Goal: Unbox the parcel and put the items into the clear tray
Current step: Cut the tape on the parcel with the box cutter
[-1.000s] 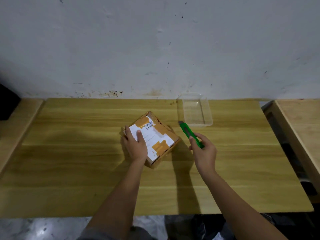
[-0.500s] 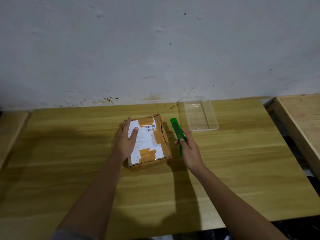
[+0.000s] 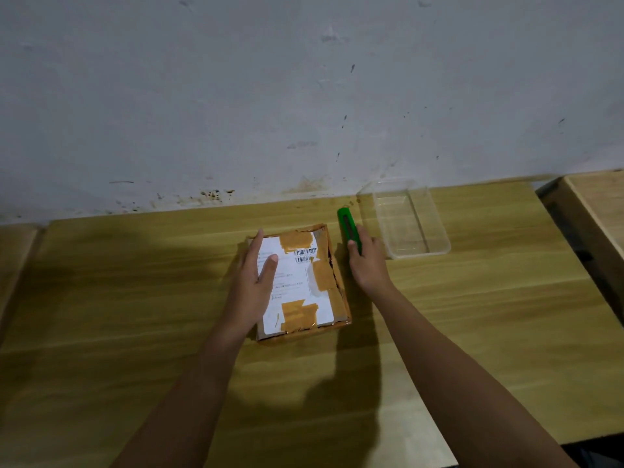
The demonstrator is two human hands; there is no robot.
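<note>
A brown cardboard parcel (image 3: 304,285) with a white shipping label and orange-brown tape lies closed on the wooden table (image 3: 135,298). My left hand (image 3: 255,282) rests flat on its left side, fingers straight. My right hand (image 3: 366,261) grips a green utility knife (image 3: 347,226) just right of the parcel's far corner, the knife pointing away from me. Whether its blade is out is not visible. The clear tray (image 3: 435,228) stands empty to the right of the knife, near the wall.
The grey wall (image 3: 304,96) runs along the table's far edge. A second wooden table (image 3: 601,211) stands at the right across a narrow dark gap. Another wooden surface (image 3: 13,251) adjoins on the left.
The parcel has been turned square to me under my left hand. My right hand has carried the knife closer to the parcel's right side. The view has shifted nearer.
</note>
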